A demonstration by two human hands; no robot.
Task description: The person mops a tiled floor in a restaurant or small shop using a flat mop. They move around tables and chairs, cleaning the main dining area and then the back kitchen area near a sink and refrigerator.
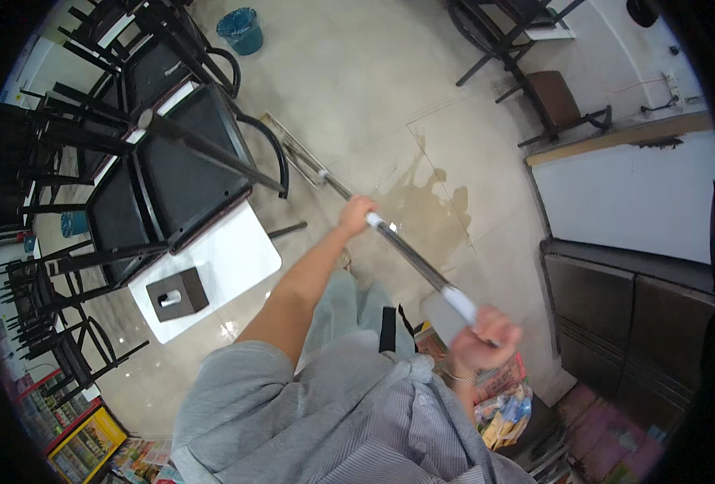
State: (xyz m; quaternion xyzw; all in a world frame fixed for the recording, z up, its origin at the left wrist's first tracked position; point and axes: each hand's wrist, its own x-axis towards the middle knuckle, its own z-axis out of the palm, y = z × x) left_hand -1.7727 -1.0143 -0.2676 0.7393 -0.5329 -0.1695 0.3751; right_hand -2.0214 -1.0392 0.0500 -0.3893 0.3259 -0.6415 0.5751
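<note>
A long metal pole (412,254) with white plastic sleeves runs slantwise across the view. Around its middle, just beyond a white collar, my left hand (357,216) is closed. My right hand (484,339), slightly blurred, grips the white upper end near my right side. At the far end, a wide, narrow floor-cleaning head (300,150) rests on the tiles beside a chair's curved leg; whether it is a squeegee or a mop frame I cannot tell. A brownish puddle (430,212) spreads over the pale tile floor (357,91) to the right of the pole.
Black chairs (191,139) are stacked upside down on white tables (236,254) at left. A dark tissue box (177,294) sits on the nearest tabletop. A lined blue bin (240,31) stands farther off. At right are a steel-doored cabinet (623,320) and a brown-seated chair (551,100).
</note>
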